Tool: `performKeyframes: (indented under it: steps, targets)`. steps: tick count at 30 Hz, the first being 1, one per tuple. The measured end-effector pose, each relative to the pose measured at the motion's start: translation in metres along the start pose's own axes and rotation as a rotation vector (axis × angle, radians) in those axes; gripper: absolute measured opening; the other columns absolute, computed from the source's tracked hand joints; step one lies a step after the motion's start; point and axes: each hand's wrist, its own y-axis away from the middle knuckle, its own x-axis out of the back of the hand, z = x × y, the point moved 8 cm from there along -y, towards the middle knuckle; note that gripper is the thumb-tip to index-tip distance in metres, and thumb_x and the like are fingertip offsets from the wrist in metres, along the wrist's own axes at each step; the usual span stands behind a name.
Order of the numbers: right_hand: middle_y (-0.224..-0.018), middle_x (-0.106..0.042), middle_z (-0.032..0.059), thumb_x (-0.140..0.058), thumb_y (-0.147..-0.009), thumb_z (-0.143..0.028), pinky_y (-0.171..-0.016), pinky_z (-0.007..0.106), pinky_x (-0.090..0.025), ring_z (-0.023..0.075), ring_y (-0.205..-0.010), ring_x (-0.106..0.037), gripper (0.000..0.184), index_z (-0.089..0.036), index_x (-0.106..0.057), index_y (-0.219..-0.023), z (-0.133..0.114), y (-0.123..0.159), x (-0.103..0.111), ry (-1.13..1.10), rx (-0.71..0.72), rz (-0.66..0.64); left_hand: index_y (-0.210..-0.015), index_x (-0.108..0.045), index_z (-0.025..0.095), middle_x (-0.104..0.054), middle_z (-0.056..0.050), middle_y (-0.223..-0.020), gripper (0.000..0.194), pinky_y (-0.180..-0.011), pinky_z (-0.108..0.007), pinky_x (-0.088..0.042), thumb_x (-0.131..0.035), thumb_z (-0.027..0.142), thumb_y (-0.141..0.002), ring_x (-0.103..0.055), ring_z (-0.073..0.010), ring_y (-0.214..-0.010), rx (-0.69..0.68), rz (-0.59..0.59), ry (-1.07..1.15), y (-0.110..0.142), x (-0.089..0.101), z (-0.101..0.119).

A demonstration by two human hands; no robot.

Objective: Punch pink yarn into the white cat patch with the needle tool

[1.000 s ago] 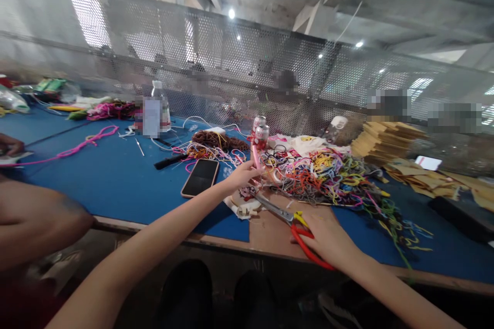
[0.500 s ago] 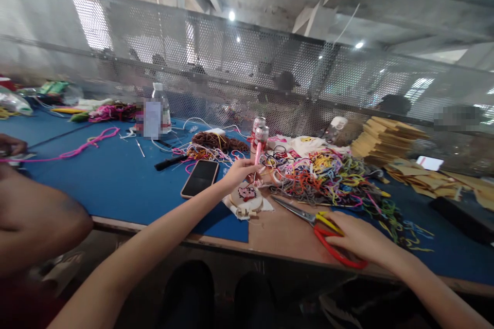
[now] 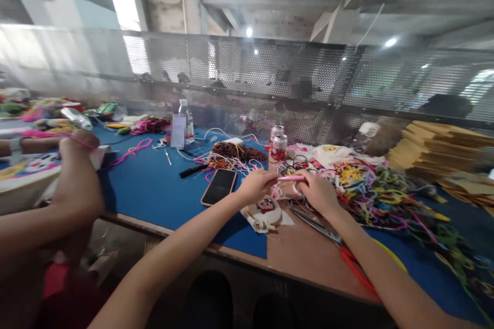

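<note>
Both my hands hold a slim pink pen-like tool point(image 3: 291, 178) level above the table; its exact kind is too small to make out. My left hand point(image 3: 259, 186) pinches its left end, and my right hand point(image 3: 318, 193) has its fingers closed on the right end. Just below them lies an embroidery hoop point(image 3: 267, 216) with white cloth and a pink and dark stitched figure. Large scissors point(image 3: 318, 226) rest under my right forearm, which covers part of their red and yellow handles.
A phone point(image 3: 219, 187) lies left of the hoop. Two drink cans point(image 3: 278, 147) stand behind my hands. Tangled coloured yarn point(image 3: 370, 185) and stacked brown envelopes point(image 3: 432, 146) spread to the right. At left, another person's hand point(image 3: 79, 144) works with pink yarn. A perforated metal screen point(image 3: 247, 72) runs behind.
My right hand has left the scissors, now on the table, and moved up and left to grasp the pink tool. The tool has tipped from upright to level. The view has shifted left.
</note>
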Motion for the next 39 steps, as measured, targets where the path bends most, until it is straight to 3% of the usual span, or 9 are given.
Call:
performKeyframes:
  steps: [5,9,14,25,27,29,32,35,39]
  targets:
    - [-0.066,-0.066,0.0021,-0.036,-0.088,-0.026,-0.051,0.022,-0.031,0.0176,-0.062,-0.062,0.027,-0.022,-0.061,-0.095,0.001,0.005,-0.026,-0.143,0.096,-0.113,-0.107,-0.057,0.018,-0.062,-0.006,-0.090,0.029,-0.080,-0.028,-0.039,-0.034,0.026,-0.093,-0.054,-0.0164,-0.088,0.005,-0.073,-0.114,0.001,-0.005,-0.011]
    - [-0.052,-0.057,-0.0011,-0.027,-0.090,-0.035,-0.052,0.023,-0.035,0.0170,-0.054,-0.058,0.034,-0.021,-0.057,-0.082,0.007,0.008,-0.023,-0.390,0.123,-0.129,-0.109,-0.057,0.019,-0.062,-0.007,-0.092,0.030,-0.080,-0.027,-0.040,-0.034,0.029,-0.093,-0.055,-0.0163,-0.089,0.069,-0.086,-0.035,0.003,-0.005,-0.020]
    - [-0.048,-0.051,-0.0026,-0.026,-0.090,-0.043,-0.052,0.026,-0.037,0.0167,-0.048,-0.053,0.035,-0.023,-0.049,-0.073,0.017,0.005,-0.019,-0.567,0.097,-0.119,-0.109,-0.058,0.019,-0.060,-0.008,-0.096,0.030,-0.079,-0.025,-0.040,-0.035,0.030,-0.092,-0.055,-0.0162,-0.089,0.169,-0.094,0.079,0.006,-0.006,-0.030]
    - [-0.051,-0.054,-0.0007,-0.025,-0.089,-0.043,-0.053,0.026,-0.038,0.0174,-0.052,-0.055,0.038,-0.022,-0.051,-0.072,0.026,0.003,-0.024,-0.527,0.042,-0.104,-0.108,-0.052,0.020,-0.060,-0.006,-0.090,0.033,-0.065,-0.024,-0.039,-0.027,0.034,-0.093,-0.056,-0.0166,-0.077,0.201,-0.087,0.086,0.008,0.001,-0.026]
    - [-0.062,-0.058,0.0010,-0.031,-0.087,-0.044,-0.057,0.027,-0.040,0.0177,-0.057,-0.056,0.032,-0.021,-0.053,-0.083,0.026,0.004,-0.023,-0.526,0.039,-0.051,-0.106,-0.051,0.019,-0.060,-0.005,-0.085,0.031,-0.063,-0.023,-0.038,-0.027,0.033,-0.093,-0.055,-0.0156,-0.072,0.230,-0.074,0.158,0.008,0.000,-0.028]
    - [-0.074,-0.059,0.0033,-0.039,-0.084,-0.046,-0.062,0.029,-0.043,0.0181,-0.063,-0.056,0.032,-0.019,-0.050,-0.097,0.029,0.005,-0.014,-0.514,0.015,0.088,-0.102,-0.050,0.019,-0.057,-0.001,-0.074,0.029,-0.059,-0.022,-0.038,-0.027,0.034,-0.093,-0.053,-0.0133,-0.065,0.289,-0.068,0.296,0.008,-0.004,-0.032]
    - [-0.072,-0.056,0.0022,-0.045,-0.081,-0.048,-0.062,0.029,-0.042,0.0175,-0.062,-0.054,0.036,-0.018,-0.050,-0.100,0.027,0.008,-0.004,-0.524,-0.005,0.200,-0.099,-0.047,0.018,-0.052,0.003,-0.064,0.029,-0.055,-0.019,-0.038,-0.025,0.035,-0.093,-0.052,-0.0104,-0.059,0.357,-0.093,0.550,0.008,-0.014,-0.033]
    - [-0.062,-0.053,-0.0016,-0.040,-0.083,-0.049,-0.055,0.027,-0.039,0.0157,-0.056,-0.050,0.035,-0.020,-0.053,-0.098,0.007,0.008,-0.016,-0.683,0.048,-0.003,-0.099,-0.048,0.017,-0.054,0.002,-0.068,0.030,-0.060,-0.019,-0.040,-0.024,0.035,-0.094,-0.054,-0.0103,-0.064,0.295,-0.103,0.605,0.006,-0.014,-0.024]
    - [-0.058,-0.055,-0.0034,-0.047,-0.079,-0.053,-0.046,0.024,-0.035,0.0128,-0.048,-0.047,0.037,-0.020,-0.054,-0.095,-0.022,0.014,-0.037,-1.040,-0.046,-0.286,-0.100,-0.054,0.019,-0.060,-0.003,-0.081,0.028,-0.070,-0.024,-0.040,-0.033,0.035,-0.092,-0.055,-0.0140,-0.075,0.147,-0.127,0.267,0.006,-0.006,-0.006]
